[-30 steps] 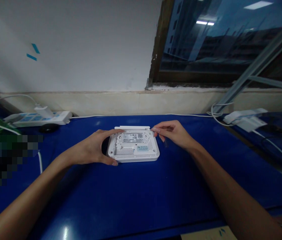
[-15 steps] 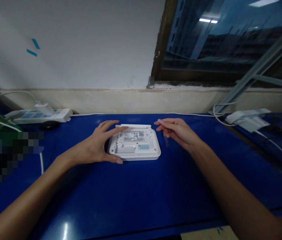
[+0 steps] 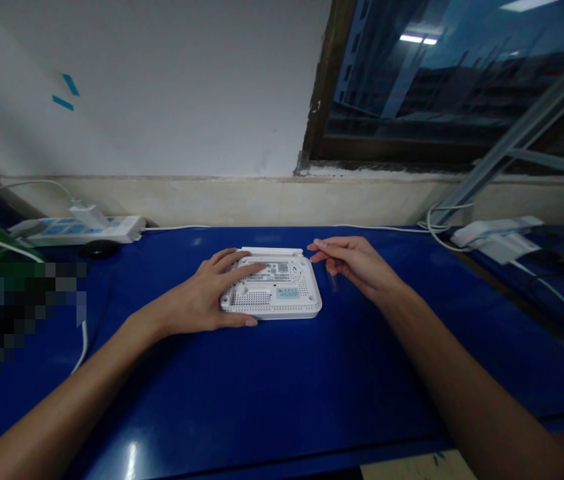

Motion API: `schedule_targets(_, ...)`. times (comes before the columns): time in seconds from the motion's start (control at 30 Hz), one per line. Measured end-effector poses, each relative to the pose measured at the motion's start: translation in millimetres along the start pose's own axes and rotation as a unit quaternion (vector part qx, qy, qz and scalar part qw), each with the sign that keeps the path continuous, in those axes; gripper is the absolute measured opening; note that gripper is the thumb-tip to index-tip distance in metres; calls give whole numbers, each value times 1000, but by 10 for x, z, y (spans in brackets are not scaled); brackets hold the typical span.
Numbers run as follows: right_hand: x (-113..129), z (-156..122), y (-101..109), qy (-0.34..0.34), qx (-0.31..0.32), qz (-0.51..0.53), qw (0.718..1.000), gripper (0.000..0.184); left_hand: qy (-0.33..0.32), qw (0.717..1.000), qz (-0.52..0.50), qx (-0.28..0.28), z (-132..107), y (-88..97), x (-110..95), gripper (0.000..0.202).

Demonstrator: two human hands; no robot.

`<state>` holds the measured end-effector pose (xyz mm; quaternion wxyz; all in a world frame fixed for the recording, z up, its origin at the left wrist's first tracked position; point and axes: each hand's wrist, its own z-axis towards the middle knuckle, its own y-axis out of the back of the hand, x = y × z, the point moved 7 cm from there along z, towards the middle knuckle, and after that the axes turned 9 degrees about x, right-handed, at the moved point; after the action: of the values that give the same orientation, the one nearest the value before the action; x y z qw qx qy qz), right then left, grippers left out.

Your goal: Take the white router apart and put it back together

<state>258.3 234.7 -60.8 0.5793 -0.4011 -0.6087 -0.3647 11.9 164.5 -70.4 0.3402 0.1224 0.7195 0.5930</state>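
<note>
One white router (image 3: 287, 300), underside up, under left hand (image 3: 197, 300).

It's a workroom, folks, somewhere between an office and an electronics lab, and the clues are lining up! A long blue-topped workbench (image 3: 242, 400) is running along the wall, and a white power strip (image 3: 77, 230) is sitting at its back left with a plug-in adapter (image 3: 87, 215) in it. White cables (image 3: 177, 228) are snaking along the back edge, and a white router (image 3: 287, 307) is lying underside-up mid-bench. Behind all this, a painted wall (image 3: 162, 87) is showing bits of blue tape (image 3: 65, 92), and a dark-framed window (image 3: 412, 80) is reflecting flat ceiling panel lights (image 3: 418, 39). A metal rail (image 3: 527, 127) is slanting across the right!
</note>
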Motion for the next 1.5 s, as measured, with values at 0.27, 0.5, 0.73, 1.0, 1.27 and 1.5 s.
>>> schedule_targets(0.27, 30, 3, 215, 39, -93, -278, 955, 30, -12, 1000, 6, -5, 3, 0, -7, 89)
schedule_targets(0.5, -72, -43, 346, -39, -116, -571, 812, 32, -29, 999, 8, -22, 5, 16, -11, 91)
schedule_targets(0.73, -129, 21, 364, -72, -82, -511, 853, 25, -27, 999, 6, -32, -5, 43, -15, 97)
schedule_targets(1.0, -60, 53, 230, 33, -17, -261, 965, 26, -34, 999, 4, -37, 1, 58, -36, 100)
schedule_targets(1.27, 140, -32, 54, 75, 22, -274, 958, 36, -33, 999, 4, -30, 1, 48, -23, 101)
schedule_targets(1.5, 215, -83, 177, 85, 33, -326, 941, 23, -32, 999, 5, -26, 12, 44, -23, 100)
